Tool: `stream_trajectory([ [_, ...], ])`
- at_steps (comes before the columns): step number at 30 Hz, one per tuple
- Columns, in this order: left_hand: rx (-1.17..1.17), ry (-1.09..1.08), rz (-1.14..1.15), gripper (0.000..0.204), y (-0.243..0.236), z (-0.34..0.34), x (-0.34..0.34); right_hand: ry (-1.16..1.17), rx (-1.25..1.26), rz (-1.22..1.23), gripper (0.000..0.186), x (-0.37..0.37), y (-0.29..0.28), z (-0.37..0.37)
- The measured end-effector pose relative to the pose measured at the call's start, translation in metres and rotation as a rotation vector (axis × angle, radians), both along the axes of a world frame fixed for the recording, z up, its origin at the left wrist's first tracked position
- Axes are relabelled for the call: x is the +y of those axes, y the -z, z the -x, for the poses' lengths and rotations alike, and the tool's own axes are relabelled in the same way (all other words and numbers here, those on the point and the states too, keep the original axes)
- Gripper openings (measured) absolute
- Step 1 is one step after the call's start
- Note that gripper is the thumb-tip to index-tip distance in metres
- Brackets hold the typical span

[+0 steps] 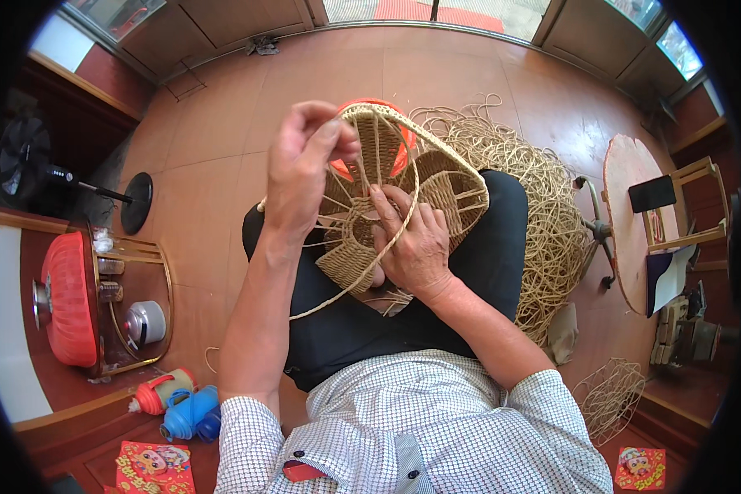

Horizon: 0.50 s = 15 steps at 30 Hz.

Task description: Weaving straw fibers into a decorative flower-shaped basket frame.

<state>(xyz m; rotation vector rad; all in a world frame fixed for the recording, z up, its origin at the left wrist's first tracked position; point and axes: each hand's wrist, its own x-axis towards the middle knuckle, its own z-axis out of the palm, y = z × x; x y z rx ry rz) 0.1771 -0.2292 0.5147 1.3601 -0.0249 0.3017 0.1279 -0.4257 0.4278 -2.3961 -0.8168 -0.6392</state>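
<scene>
A half-woven straw-coloured basket, with a braided rim, open spokes and woven panels, rests across the person's dark-trousered lap. My left hand is raised at the rim's upper left, fingers curled and thumb bent in; whatever they hold is hidden. My right hand grips the basket near its central ring, index finger and thumb on the weave and spokes. A loose cord crosses the basket diagonally beside that hand and runs down over the left thigh. A red round object shows behind the basket.
A large tangled cord pile lies right of the lap, near a round board holding a phone. At left are a black fan, a rack with a red cover and kettle, and coloured flasks.
</scene>
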Motion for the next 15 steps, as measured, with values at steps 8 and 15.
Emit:
stream_trajectory([
  [8,0.025,-0.034,-0.389,0.017,-0.008,0.003,-0.019,0.014,0.109,0.001,0.072,0.005,-0.002,0.001],
  [15,0.198,-0.111,-0.753,0.023,0.023,0.021,-0.026,-0.013,0.103,-0.069,0.059,0.006,0.002,-0.002],
])
